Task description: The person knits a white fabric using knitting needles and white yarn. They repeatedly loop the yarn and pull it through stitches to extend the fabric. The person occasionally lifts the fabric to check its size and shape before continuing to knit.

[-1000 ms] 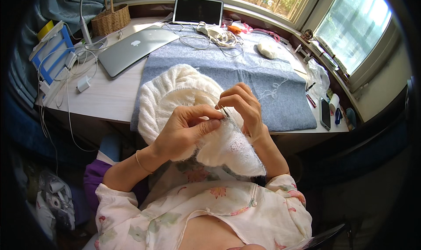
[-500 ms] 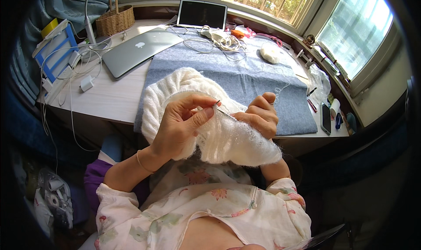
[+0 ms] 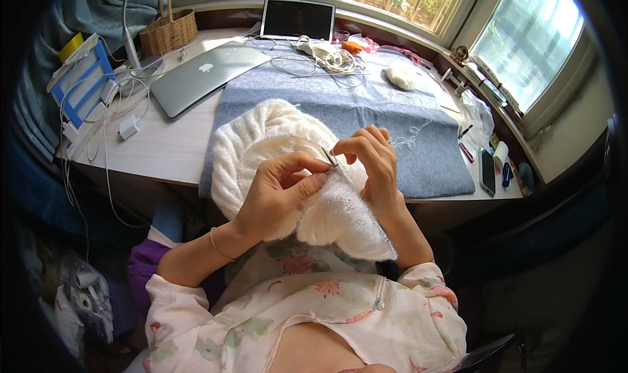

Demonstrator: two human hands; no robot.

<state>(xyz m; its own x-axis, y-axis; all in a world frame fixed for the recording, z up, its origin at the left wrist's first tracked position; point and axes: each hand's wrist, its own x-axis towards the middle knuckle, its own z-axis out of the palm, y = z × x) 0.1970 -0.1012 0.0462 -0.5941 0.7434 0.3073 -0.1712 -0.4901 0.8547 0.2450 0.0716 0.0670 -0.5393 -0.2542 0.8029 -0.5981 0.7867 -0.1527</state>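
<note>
White fuzzy knitting [image 3: 347, 216] hangs between my hands above my lap, its bulky far part resting against the front of the desk. My left hand [image 3: 281, 190] is closed on it, thumb and forefinger pinching the work by the crossed tips of thin knitting needles [image 3: 328, 156]. To the right, my right hand [image 3: 373, 164] is raised with curled fingers, its forefinger reaching toward the needle tips. A strand of white yarn [image 3: 412, 136] leads across the mat to that hand. The knitting's edge slants down below the right wrist. My right thumb is hidden.
A blue-grey felt mat [image 3: 432, 170] covers the desk's middle, with a white yarn ball [image 3: 400, 77] on it. A closed laptop [image 3: 203, 79], tablet [image 3: 297, 20], tangled cables [image 3: 337, 58] and wicker basket [image 3: 169, 33] stand farther back. A phone [image 3: 487, 171] lies at right.
My right hand has lifted and turned, its forefinger now extended toward the needle tips. The right side of the knitting has swung down and left. My left hand keeps its pinch.
</note>
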